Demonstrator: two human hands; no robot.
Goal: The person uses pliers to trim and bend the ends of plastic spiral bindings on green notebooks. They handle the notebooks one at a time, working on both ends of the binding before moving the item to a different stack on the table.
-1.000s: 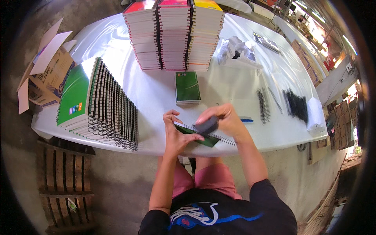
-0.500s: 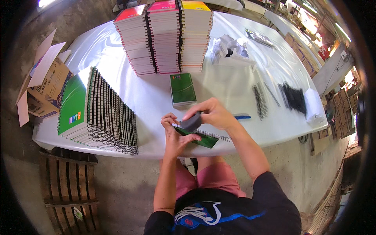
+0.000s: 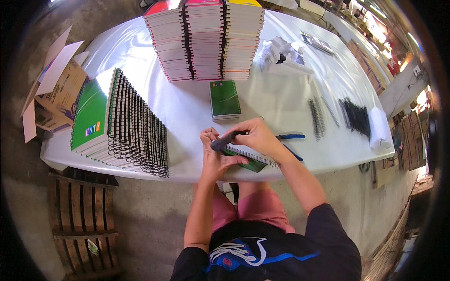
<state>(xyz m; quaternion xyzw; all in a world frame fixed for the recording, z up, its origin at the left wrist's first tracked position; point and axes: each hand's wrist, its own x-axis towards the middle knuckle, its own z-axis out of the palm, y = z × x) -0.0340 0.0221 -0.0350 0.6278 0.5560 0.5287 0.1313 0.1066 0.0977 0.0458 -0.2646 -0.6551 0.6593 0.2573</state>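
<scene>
1 green spiral notebook [image 3: 256, 165] is gripped thumb-to-fingers by the left hand [image 3: 215, 158], frame center; the right hand [image 3: 258, 136] pinches a dark handheld tool [image 3: 222, 142] near it.

A green notebook [image 3: 257, 166] is gripped near the bench's near edge by the left hand [image 3: 215, 158], its thumb laid across the cover. A wire coil [image 3: 257, 156] is carried along the notebook's far edge. A dark object [image 3: 224, 140], its kind unclear, is held by the right hand [image 3: 255, 136] over the notebook's left end. Blue-handled pliers [image 3: 291, 136] are partly hidden behind the right hand. Farther off, a small green-covered stack [image 3: 225, 99] is set before three tall notebook stacks [image 3: 204, 44]. Coil-bound green notebooks [image 3: 96, 110] are piled at left; black coils [image 3: 355, 118] are laid at right on the bench [image 3: 187, 112].
</scene>
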